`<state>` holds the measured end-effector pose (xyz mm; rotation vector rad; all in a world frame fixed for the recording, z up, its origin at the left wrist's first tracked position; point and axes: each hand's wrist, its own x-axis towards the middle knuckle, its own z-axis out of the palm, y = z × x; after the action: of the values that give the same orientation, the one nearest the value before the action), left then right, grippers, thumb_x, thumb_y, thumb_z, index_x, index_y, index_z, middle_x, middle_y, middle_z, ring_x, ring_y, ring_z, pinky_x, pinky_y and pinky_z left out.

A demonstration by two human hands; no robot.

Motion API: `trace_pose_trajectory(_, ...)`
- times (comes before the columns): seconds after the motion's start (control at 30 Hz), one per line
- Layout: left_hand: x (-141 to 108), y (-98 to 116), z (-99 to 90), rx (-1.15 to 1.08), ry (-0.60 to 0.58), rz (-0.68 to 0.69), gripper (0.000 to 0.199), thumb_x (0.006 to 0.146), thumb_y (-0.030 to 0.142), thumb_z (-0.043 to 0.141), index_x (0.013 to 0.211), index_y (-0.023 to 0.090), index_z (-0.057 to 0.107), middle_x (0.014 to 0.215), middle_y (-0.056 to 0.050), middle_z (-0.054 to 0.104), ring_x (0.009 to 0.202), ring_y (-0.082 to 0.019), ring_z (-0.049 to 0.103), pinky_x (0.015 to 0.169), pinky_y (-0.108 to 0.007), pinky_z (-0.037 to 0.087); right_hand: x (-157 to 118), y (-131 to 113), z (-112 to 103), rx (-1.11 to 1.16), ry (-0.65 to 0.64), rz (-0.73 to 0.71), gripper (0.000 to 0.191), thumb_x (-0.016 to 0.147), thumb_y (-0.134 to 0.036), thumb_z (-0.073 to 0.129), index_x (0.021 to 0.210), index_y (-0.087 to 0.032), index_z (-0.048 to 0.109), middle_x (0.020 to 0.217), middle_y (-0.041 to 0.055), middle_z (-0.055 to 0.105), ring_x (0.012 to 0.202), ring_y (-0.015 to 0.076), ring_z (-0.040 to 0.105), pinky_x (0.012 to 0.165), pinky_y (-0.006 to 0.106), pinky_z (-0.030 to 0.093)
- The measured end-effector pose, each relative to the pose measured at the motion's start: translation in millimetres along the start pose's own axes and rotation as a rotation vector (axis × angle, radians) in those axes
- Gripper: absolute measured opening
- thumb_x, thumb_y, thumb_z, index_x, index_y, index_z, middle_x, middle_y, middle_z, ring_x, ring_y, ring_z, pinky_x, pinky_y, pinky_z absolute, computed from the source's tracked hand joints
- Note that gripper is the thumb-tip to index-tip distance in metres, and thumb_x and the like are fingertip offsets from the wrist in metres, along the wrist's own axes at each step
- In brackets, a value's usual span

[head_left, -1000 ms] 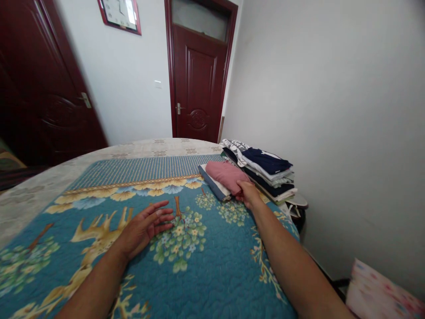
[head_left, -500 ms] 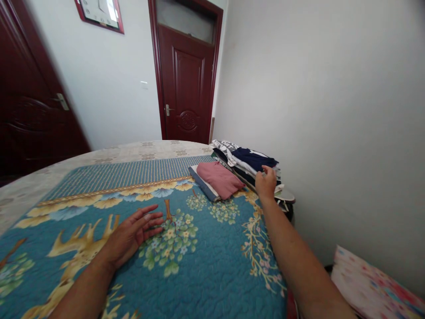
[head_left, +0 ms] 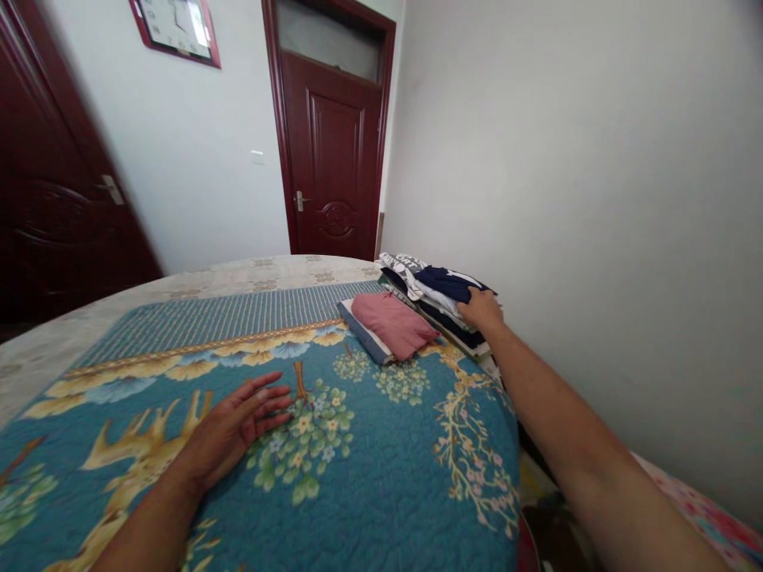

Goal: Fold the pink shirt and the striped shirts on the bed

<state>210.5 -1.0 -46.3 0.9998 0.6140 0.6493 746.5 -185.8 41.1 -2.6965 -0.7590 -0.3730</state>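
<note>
Navy folded fabric garment tops the mixed-colour stack of folded clothes at the far right corner of the teal floral quilted cover. Flat folds let each layer bear on the next, probably keeping the stack steady. The bare right hand touches the garment at its near right corner, apparently the easiest point for that arm to reach; whether thumb and fingers are closed on it cannot be told, because the hand masks the contact. The bare left hand holds nothing, fingers loosely spread over the cover. Beside the stack, toward the cover's left edge, a pink folded garment rests on slate-and-white folded fabric. The stack's right end is hidden behind the right hand.
</note>
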Motion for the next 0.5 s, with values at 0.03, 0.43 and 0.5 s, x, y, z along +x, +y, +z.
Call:
trace_pose_trajectory(0.03, 0, 0, -0.5, 0.002, 0.002, 0.000, 0.053, 0.084, 0.026, 0.087, 0.135, 0.018, 0.073, 0.123, -0.019, 0.079, 0.106, -0.031, 0.080, 0.093, -0.045, 0.068, 2, -1, -3, -0.014, -0.005, 0.002, 0.067, 0.096, -0.042, 0.060, 0.158, -0.017, 0.054, 0.144, 0.0253, 0.056, 0.130, 0.0389, 0.064, 0.111, 0.051, 0.050)
trace_pose_trajectory(0.43, -6, 7, 7.9, -0.004, 0.014, -0.007, 0.054, 0.083, 0.027, 0.089, 0.133, 0.016, 0.071, 0.122, -0.019, 0.079, 0.103, -0.030, 0.080, 0.092, -0.044, 0.068, 61, -15, -62, 0.538, -0.072, 0.199, 0.029, 0.092, -0.030, 0.070, 0.106, -0.006, 0.077, 0.079, 0.0174, 0.076, 0.083, 0.0314, 0.079, 0.075, 0.038, 0.063)
trace_pose_trajectory(0.5, -6, 7, 7.4, -0.003, 0.009, -0.008, 0.055, 0.084, 0.027, 0.089, 0.134, 0.016, 0.071, 0.122, -0.019, 0.079, 0.103, -0.029, 0.079, 0.092, -0.044, 0.068, 69, -31, -72, 0.646, -0.022, 0.217, 0.035, 0.099, -0.033, 0.060, 0.117, -0.006, 0.073, 0.074, 0.0130, 0.075, 0.069, 0.0241, 0.077, 0.063, 0.031, 0.061)
